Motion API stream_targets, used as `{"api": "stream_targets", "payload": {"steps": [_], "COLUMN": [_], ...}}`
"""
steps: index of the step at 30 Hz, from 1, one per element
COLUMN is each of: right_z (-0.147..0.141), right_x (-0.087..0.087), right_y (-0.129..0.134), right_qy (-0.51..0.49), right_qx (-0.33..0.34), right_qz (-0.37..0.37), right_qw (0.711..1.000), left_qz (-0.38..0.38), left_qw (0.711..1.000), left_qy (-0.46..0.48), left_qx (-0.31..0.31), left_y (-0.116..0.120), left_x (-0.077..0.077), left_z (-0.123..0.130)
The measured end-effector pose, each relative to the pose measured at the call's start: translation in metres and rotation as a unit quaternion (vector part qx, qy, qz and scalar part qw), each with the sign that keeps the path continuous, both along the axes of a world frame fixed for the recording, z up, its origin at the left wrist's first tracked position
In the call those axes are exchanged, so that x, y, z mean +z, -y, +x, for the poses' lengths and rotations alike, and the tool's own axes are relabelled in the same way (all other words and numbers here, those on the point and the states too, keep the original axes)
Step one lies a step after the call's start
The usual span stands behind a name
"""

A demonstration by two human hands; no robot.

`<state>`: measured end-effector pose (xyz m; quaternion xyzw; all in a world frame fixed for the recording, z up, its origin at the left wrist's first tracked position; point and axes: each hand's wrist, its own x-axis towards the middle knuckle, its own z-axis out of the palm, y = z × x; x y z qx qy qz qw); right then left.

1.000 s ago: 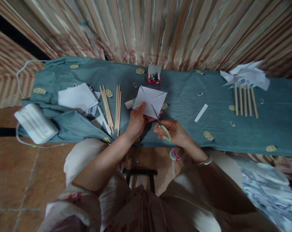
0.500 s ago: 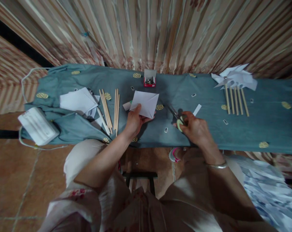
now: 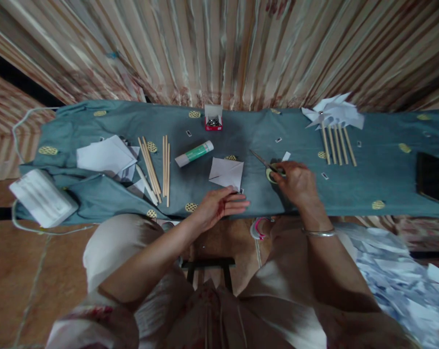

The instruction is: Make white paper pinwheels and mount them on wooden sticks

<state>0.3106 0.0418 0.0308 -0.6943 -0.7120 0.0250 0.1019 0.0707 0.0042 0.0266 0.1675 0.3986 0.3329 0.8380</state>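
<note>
A white paper square [image 3: 224, 170] with slits cut in from its corners lies on the blue-green tablecloth. Just below its near edge is my left hand [image 3: 219, 208], fingers stretched out and nothing in them. My right hand [image 3: 299, 183] is closed on the green handles of a pair of scissors [image 3: 265, 165]; the blades point up and to the left, low over the cloth. A small white paper strip [image 3: 286, 156] sits just beyond the scissors. Left of the square is a green and white glue stick [image 3: 195, 153].
Wooden sticks [image 3: 166, 169] and a stack of white paper [image 3: 103, 157] lie to the left, near a white power strip [image 3: 44, 196]. At the back stands a red box of metal pins [image 3: 214, 122]. Paper pinwheels on sticks [image 3: 337, 114] and a dark phone [image 3: 432, 177] are on the right.
My left hand has let go of the paper square, which now lies on the cloth, and has drawn back toward me. The glue stick is uncovered. My right hand stays at the scissors.
</note>
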Motion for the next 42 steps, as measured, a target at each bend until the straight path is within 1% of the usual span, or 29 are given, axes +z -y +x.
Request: {"api": "stream_targets", "payload": {"steps": [2,3,4,5,6,7,8,9,10,11,12,13,14,16,18,22,27,31,36,42], "right_z": [-0.002,-0.005,-0.010,-0.016,-0.024,-0.032,-0.041,-0.050,-0.058,-0.065,-0.071,-0.076,-0.080,-0.085,-0.087,-0.087,-0.083,-0.077,-0.074,-0.070], "right_x": [0.000,-0.001,-0.002,-0.003,-0.005,-0.008,-0.010,-0.013,-0.016,-0.020,-0.023,-0.026,-0.029,-0.033,-0.034,-0.034,-0.040,-0.045,-0.045,-0.045], "right_y": [-0.001,-0.003,-0.004,-0.005,-0.007,-0.009,-0.012,-0.014,-0.016,-0.019,-0.022,-0.024,-0.026,-0.030,-0.032,-0.035,-0.039,-0.043,-0.047,-0.052], "right_qy": [-0.024,-0.046,-0.072,-0.101,-0.127,-0.149,-0.167,-0.182,-0.197,-0.211,-0.221,-0.227,-0.230,-0.234,-0.235,-0.241,-0.258,-0.274,-0.284,-0.296], "right_qx": [0.004,0.010,0.019,0.029,0.041,0.052,0.064,0.078,0.091,0.099,0.107,0.110,0.110,0.106,0.097,0.083,0.093,0.105,0.103,0.102], "right_qz": [0.026,0.036,0.042,0.046,0.047,0.052,0.059,0.066,0.071,0.073,0.071,0.067,0.057,0.041,0.031,0.025,0.038,0.051,0.049,0.037], "right_qw": [0.999,0.998,0.996,0.993,0.990,0.986,0.982,0.978,0.974,0.970,0.967,0.965,0.965,0.966,0.967,0.967,0.961,0.955,0.952,0.949], "left_qz": [0.047,0.092,0.159,0.250,0.354,0.452,0.527,0.573,0.599,0.615,0.620,0.620,0.618,0.613,0.612,0.623,0.641,0.656,0.659,0.660], "left_qw": [0.997,0.990,0.975,0.945,0.892,0.826,0.761,0.705,0.658,0.617,0.585,0.561,0.544,0.528,0.520,0.502,0.484,0.457,0.429,0.415], "left_qy": [-0.035,-0.068,-0.118,-0.185,-0.260,-0.321,-0.367,-0.407,-0.447,-0.479,-0.509,-0.533,-0.549,-0.564,-0.568,-0.573,-0.571,-0.577,-0.594,-0.603], "left_qx": [-0.052,-0.080,-0.098,-0.098,-0.102,-0.101,-0.094,-0.090,-0.095,-0.109,-0.119,-0.131,-0.142,-0.165,-0.179,-0.174,-0.169,-0.169,-0.168,-0.168], "left_y": [0.012,0.017,0.020,0.021,0.019,0.016,0.011,0.005,-0.002,-0.008,-0.014,-0.018,-0.021,-0.024,-0.024,-0.022,-0.019,-0.016,-0.011,-0.006], "left_x": [-0.003,-0.003,-0.003,-0.002,-0.001,0.000,0.001,0.001,0.000,-0.002,-0.004,-0.008,-0.012,-0.019,-0.025,-0.029,-0.031,-0.031,-0.026,-0.024], "left_z": [-0.002,-0.004,-0.007,-0.010,-0.014,-0.017,-0.021,-0.025,-0.029,-0.032,-0.034,-0.035,-0.036,-0.037,-0.037,-0.037,-0.040,-0.045,-0.052,-0.059]}}
